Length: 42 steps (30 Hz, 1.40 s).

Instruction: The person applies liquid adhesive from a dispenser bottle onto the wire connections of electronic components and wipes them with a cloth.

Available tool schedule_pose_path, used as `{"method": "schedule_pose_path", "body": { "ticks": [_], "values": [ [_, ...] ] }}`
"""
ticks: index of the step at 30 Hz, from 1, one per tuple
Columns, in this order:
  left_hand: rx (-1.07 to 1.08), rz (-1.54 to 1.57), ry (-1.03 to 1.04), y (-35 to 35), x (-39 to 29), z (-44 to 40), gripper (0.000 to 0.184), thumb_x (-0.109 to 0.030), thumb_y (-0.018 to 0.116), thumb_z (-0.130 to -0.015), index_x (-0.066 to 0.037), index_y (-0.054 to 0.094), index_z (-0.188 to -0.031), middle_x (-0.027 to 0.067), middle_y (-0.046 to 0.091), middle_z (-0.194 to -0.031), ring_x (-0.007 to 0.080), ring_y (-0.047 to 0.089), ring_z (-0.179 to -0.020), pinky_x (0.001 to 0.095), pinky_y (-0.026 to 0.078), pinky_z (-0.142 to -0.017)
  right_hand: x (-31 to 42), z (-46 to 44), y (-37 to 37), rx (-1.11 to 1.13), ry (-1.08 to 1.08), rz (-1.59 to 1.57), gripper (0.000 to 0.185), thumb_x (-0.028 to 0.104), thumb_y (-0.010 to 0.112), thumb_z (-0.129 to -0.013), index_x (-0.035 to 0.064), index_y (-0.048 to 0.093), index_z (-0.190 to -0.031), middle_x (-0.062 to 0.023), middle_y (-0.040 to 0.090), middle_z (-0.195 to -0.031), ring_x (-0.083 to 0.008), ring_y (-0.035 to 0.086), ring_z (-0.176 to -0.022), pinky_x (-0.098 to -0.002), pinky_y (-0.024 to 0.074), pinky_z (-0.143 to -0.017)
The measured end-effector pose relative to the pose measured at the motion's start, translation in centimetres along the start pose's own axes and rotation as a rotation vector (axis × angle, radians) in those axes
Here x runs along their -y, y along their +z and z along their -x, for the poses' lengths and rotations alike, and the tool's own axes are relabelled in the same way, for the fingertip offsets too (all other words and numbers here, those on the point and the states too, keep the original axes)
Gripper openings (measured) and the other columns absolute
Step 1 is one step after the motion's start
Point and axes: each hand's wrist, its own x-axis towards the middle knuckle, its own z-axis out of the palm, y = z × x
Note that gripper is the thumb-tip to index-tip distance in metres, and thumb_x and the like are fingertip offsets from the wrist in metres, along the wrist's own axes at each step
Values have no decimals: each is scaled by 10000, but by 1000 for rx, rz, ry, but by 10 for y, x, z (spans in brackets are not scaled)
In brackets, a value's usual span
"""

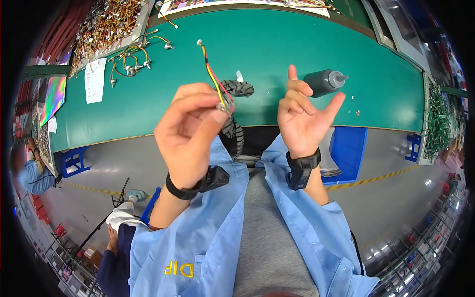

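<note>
My left hand (190,126) is closed, thumb and fingers pinching the lower end of a short wire harness (210,72). Its red, yellow and dark wires rise from the fingertips to a small white plug at the top. A small metallic part shows at the pinched end, partly covered by the fingers. My right hand (303,119) is raised with its palm up and fingers apart, holding nothing. Just beyond it a dark grey squeeze bottle (320,82) with a nozzle lies on the green table (237,44). Behind the left fingertips is a grey-and-black patterned piece (241,88), partly hidden.
At the back left, a tray (140,37) holds a heap of wire harnesses, with several loose ones (133,62) beside it. A paper slip (94,81) lies nearby. Green parts (436,116) fill a container at right. A blue bin (354,153) stands below the table edge.
</note>
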Motion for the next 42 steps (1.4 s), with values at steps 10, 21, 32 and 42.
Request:
{"method": "schedule_pose_path", "body": {
  "ticks": [10,21,32,42],
  "values": [
    [-132,-153,-472,-30,34,-1,185,61,613,-845,44,605,-1028,119,635,-1042,213,637,-964,330,506,-862,15,-21,-2,-6,-156,-220,819,607,664,-785,-37,427,-1231,18,411,-641,-80,334,-470,-236,268,-506],
    [-32,-345,-330,-12,77,-97,170,1,673,-834,28,644,-1000,76,673,-966,124,628,-909,241,493,-824,27,-27,8,12,-221,-217,752,618,661,-780,-21,467,-1126,24,382,-604,-81,277,-468,-236,241,-500],
    [61,-131,-114,7,13,-67,180,24,617,-857,39,601,-1035,136,607,-1065,221,627,-926,343,510,-817,40,-27,-7,-86,-175,49,684,612,613,-823,-3,505,-1104,24,381,-577,-80,277,-447,-245,220,-506],
    [12,-190,248,4,2,-40,176,33,554,-874,17,575,-1049,150,563,-1098,238,557,-993,370,472,-871,-11,12,46,49,-673,964,643,589,602,-821,15,511,-1095,-49,506,-832,-118,379,-564,-304,333,-564]
  ]
}}
